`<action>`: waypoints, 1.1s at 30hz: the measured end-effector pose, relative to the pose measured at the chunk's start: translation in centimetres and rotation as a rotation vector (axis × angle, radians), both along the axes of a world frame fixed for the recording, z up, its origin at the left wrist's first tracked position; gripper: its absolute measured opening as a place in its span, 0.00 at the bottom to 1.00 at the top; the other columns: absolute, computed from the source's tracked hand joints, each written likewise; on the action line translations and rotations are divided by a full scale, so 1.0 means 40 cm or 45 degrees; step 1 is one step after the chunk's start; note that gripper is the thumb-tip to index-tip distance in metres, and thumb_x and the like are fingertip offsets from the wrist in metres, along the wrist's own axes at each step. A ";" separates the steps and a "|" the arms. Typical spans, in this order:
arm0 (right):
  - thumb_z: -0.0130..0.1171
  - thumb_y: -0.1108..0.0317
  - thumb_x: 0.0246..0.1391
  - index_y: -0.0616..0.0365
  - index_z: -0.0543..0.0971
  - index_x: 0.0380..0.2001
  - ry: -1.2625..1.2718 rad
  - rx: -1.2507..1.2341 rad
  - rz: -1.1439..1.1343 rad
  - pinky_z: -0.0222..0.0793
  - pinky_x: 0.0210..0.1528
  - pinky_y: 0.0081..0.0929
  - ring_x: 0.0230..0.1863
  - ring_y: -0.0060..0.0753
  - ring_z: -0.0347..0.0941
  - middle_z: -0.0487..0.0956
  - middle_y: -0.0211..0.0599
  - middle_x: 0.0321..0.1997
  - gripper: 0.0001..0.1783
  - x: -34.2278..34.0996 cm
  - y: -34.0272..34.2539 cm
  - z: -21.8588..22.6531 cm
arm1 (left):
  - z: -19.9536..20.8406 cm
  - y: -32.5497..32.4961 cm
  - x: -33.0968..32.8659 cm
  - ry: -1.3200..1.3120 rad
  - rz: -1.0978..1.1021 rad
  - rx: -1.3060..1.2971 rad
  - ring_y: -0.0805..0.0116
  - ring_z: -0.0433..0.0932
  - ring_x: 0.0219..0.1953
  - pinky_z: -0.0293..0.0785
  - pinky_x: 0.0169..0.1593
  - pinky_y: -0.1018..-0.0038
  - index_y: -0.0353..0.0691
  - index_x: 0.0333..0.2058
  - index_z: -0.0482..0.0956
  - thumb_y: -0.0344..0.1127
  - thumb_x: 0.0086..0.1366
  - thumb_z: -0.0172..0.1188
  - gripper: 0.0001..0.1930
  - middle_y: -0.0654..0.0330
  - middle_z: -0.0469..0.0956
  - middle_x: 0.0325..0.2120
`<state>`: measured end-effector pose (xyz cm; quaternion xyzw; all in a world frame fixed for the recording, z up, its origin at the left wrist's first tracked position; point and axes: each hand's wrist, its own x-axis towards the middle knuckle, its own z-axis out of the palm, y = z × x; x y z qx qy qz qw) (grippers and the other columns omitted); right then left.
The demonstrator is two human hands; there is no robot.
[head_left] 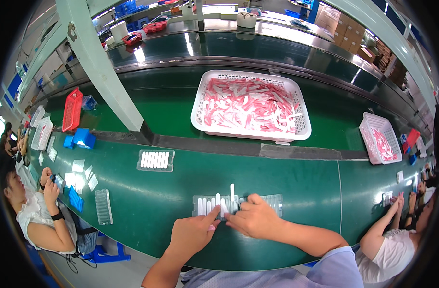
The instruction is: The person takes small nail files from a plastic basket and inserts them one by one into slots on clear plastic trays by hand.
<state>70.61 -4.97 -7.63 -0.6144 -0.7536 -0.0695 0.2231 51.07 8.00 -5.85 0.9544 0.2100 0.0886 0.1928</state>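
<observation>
Tray (195,207) partly under 2 hands (193,234) (256,217)

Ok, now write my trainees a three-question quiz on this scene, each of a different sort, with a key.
1. True or false: the left hand and right hand are both at a clear tray.
2. The large basket beyond them holds pieces coloured: A) blue; B) pink and white; C) black.
3. Complete: a farther tray of white sticks lies to the ___ of that basket.

Key: 1 true; 2 B; 3 left.
</observation>
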 end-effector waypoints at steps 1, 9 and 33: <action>0.69 0.59 0.55 0.51 0.85 0.39 0.050 -0.036 0.066 0.59 0.40 0.33 0.26 0.27 0.67 0.74 0.21 0.20 0.12 -0.004 -0.005 -0.002 | 0.000 0.000 -0.002 -0.001 0.001 0.001 0.60 0.78 0.19 0.72 0.24 0.65 0.52 0.56 0.83 0.40 0.64 0.67 0.20 0.63 0.78 0.18; 0.68 0.50 0.55 0.53 0.84 0.50 0.103 0.028 -0.233 0.61 0.49 0.38 0.43 0.34 0.72 0.79 0.31 0.40 0.24 0.019 0.013 0.061 | 0.002 -0.008 -0.019 -0.027 -0.031 -0.017 0.62 0.78 0.19 0.73 0.24 0.66 0.50 0.54 0.83 0.40 0.63 0.68 0.20 0.64 0.79 0.19; 0.76 0.52 0.47 0.52 0.84 0.44 0.292 -0.357 -0.521 0.58 0.55 0.41 0.50 0.38 0.73 0.78 0.33 0.42 0.23 0.141 0.136 0.027 | 0.010 0.016 0.034 0.104 -0.268 0.194 0.65 0.78 0.18 0.70 0.21 0.67 0.55 0.55 0.83 0.47 0.66 0.66 0.19 0.68 0.78 0.18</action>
